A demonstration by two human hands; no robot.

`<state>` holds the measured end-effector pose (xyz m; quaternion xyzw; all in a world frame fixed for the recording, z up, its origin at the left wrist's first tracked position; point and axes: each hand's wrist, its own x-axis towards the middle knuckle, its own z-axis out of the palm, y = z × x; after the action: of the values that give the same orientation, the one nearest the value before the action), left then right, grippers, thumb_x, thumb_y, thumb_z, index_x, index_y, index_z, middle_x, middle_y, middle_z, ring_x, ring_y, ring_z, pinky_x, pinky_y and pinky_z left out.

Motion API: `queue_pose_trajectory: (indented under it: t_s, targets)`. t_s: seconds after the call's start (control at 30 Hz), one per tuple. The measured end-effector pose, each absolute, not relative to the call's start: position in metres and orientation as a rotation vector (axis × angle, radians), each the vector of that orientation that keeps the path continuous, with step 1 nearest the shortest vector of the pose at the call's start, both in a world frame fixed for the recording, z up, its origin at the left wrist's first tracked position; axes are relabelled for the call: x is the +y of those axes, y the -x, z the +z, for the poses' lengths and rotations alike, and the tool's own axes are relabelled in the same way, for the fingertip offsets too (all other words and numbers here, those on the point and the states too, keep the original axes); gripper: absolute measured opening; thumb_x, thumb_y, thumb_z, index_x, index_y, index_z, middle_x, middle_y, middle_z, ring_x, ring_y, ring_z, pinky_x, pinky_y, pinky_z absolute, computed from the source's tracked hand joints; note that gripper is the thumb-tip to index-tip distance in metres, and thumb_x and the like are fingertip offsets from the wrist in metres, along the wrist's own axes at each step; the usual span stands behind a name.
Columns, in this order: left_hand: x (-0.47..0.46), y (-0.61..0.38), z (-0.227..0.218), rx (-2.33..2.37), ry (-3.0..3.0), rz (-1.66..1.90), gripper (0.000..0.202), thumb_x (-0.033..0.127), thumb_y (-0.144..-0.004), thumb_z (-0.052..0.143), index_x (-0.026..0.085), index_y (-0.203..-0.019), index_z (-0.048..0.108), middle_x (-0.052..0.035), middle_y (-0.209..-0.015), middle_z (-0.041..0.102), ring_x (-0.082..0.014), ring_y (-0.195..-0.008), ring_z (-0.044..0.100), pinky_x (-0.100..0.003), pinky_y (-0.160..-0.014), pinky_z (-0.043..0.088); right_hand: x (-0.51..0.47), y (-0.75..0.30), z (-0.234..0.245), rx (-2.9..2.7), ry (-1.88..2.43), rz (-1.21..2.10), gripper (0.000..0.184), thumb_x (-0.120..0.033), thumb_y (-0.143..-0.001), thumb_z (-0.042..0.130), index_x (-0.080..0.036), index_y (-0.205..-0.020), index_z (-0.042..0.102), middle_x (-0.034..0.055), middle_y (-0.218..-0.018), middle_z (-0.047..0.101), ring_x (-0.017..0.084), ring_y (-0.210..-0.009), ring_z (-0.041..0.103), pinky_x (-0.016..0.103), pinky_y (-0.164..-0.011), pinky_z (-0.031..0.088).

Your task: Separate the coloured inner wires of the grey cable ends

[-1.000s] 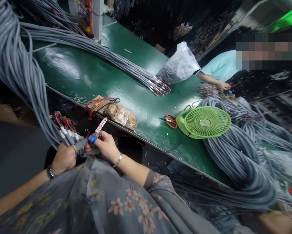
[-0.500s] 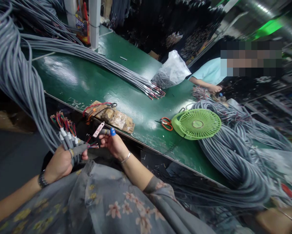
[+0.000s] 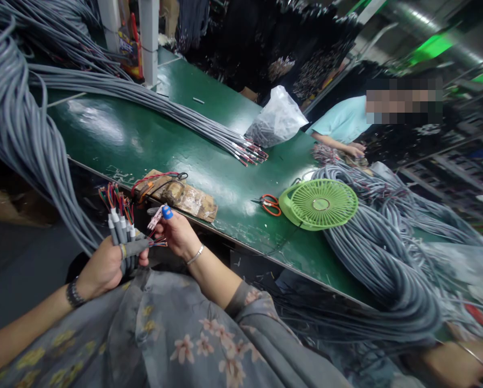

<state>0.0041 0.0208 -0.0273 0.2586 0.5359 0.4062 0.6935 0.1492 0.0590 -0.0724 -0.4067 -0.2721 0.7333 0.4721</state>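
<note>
My left hand (image 3: 106,264) is closed around a bundle of grey cables (image 3: 122,229). White sleeves and fanned-out coloured wires top the cables. A grey cover wraps my left thumb, and a few stripped wires (image 3: 158,243) stick out beside it toward my right hand (image 3: 177,234). Between its fingers my right hand pinches a small flat pinkish-white tool (image 3: 155,216), whose exact kind I cannot make out. One right finger wears a blue cover, another a grey one. The tool is close above the stripped wires; whether they touch is unclear.
A worn wooden block (image 3: 188,198) with wires lies at the edge of the green table (image 3: 144,140). Orange-handled scissors (image 3: 270,205) and a green fan (image 3: 320,203) are to the right. Cable bundles (image 3: 164,108) and a plastic bag (image 3: 277,118) lie beyond. A co-worker (image 3: 338,121) handles wires.
My right hand has moved left and closer to my left hand, bringing the pinkish-white tool near the stripped wires. My left hand still grips the cable bundle. The view has shifted slightly.
</note>
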Motion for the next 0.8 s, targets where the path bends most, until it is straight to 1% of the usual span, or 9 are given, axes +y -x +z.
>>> queue_pose_trajectory:
  t_s: [0.1, 0.17, 0.23, 0.3, 0.43, 0.53, 0.6, 0.7, 0.8]
  targets:
    - [0.020, -0.003, -0.026, 1.197, -0.561, 0.911, 0.022, 0.023, -0.035, 0.086, 0.018, -0.046, 0.068, -0.0003, -0.043, 0.065, -0.0127, -0.038, 0.057, -0.024, -0.041, 0.050, 0.057, -0.144, -0.073, -0.663, 1.050, 1.618, 0.060, -0.068, -0.060, 0.088, -0.023, -0.067, 0.049, -0.0088, -0.053, 0.043, 0.008, -0.051, 0.036, 0.023, -0.050, 0.038]
    - [0.020, -0.002, -0.027, 1.188, -0.573, 0.918, 0.021, 0.023, -0.036, 0.085, 0.018, -0.047, 0.068, -0.0004, -0.043, 0.065, -0.0128, -0.038, 0.057, -0.024, -0.041, 0.050, 0.055, -0.142, -0.076, -0.666, 1.087, 1.506, 0.061, -0.071, -0.064, 0.084, -0.024, -0.065, 0.046, -0.0086, -0.052, 0.043, 0.008, -0.050, 0.035, 0.024, -0.050, 0.038]
    - [0.020, -0.001, -0.029, 1.167, -0.603, 0.918, 0.020, 0.023, -0.038, 0.085, 0.018, -0.048, 0.068, -0.0004, -0.043, 0.065, -0.0132, -0.038, 0.058, -0.024, -0.041, 0.050, 0.054, -0.140, -0.078, -0.669, 1.099, 1.478, 0.060, -0.076, -0.070, 0.078, -0.024, -0.065, 0.049, -0.0071, -0.053, 0.045, 0.009, -0.050, 0.036, 0.024, -0.051, 0.040]
    - [0.021, 0.000, -0.031, 1.151, -0.629, 0.907, 0.021, 0.025, -0.040, 0.085, 0.018, -0.048, 0.067, -0.0003, -0.043, 0.065, -0.0134, -0.039, 0.058, -0.024, -0.042, 0.051, 0.055, -0.140, -0.078, -0.652, 1.097, 1.552, 0.059, -0.078, -0.075, 0.073, -0.022, -0.068, 0.055, -0.0046, -0.056, 0.050, 0.010, -0.051, 0.041, 0.024, -0.052, 0.043]
    - [0.021, 0.000, -0.033, 1.183, -0.624, 0.886, 0.022, 0.026, -0.039, 0.086, 0.018, -0.048, 0.067, -0.0010, -0.044, 0.065, -0.0135, -0.039, 0.058, -0.025, -0.043, 0.051, 0.059, -0.138, -0.075, -0.514, 1.047, 1.778, 0.055, -0.075, -0.079, 0.073, -0.020, -0.079, 0.066, 0.0007, -0.067, 0.063, 0.013, -0.059, 0.054, 0.025, -0.056, 0.048]
    - [0.021, -0.001, -0.033, 1.208, -0.618, 0.889, 0.021, 0.026, -0.038, 0.085, 0.017, -0.047, 0.068, -0.0016, -0.044, 0.065, -0.0137, -0.039, 0.058, -0.025, -0.043, 0.051, 0.061, -0.136, -0.073, -0.401, 1.013, 1.793, 0.051, -0.069, -0.079, 0.079, -0.020, -0.080, 0.067, 0.0021, -0.071, 0.067, 0.015, -0.065, 0.060, 0.025, -0.061, 0.052]
    - [0.021, -0.003, -0.032, 1.210, -0.632, 0.886, 0.021, 0.027, -0.038, 0.085, 0.018, -0.045, 0.068, -0.0018, -0.043, 0.065, -0.0138, -0.039, 0.057, -0.025, -0.043, 0.050, 0.062, -0.134, -0.073, -0.363, 1.001, 1.773, 0.050, -0.068, -0.078, 0.081, -0.019, -0.079, 0.067, 0.0022, -0.072, 0.067, 0.015, -0.066, 0.062, 0.025, -0.063, 0.053]
    - [0.022, -0.005, -0.033, 1.201, -0.670, 0.873, 0.023, 0.029, -0.038, 0.087, 0.017, -0.043, 0.067, -0.0022, -0.042, 0.063, -0.0133, -0.040, 0.056, -0.025, -0.043, 0.049, 0.061, -0.133, -0.076, -0.383, 0.987, 1.761, 0.053, -0.071, -0.076, 0.080, -0.020, -0.078, 0.066, 0.0020, -0.071, 0.067, 0.015, -0.065, 0.062, 0.026, -0.062, 0.054]
    - [0.023, -0.005, -0.035, 1.189, -0.712, 0.863, 0.027, 0.031, -0.039, 0.089, 0.017, -0.042, 0.066, -0.0026, -0.042, 0.062, -0.0131, -0.040, 0.055, -0.025, -0.044, 0.048, 0.061, -0.134, -0.077, -0.405, 0.982, 1.786, 0.058, -0.077, -0.079, 0.073, -0.020, -0.081, 0.066, 0.0023, -0.072, 0.068, 0.015, -0.065, 0.061, 0.026, -0.059, 0.052]
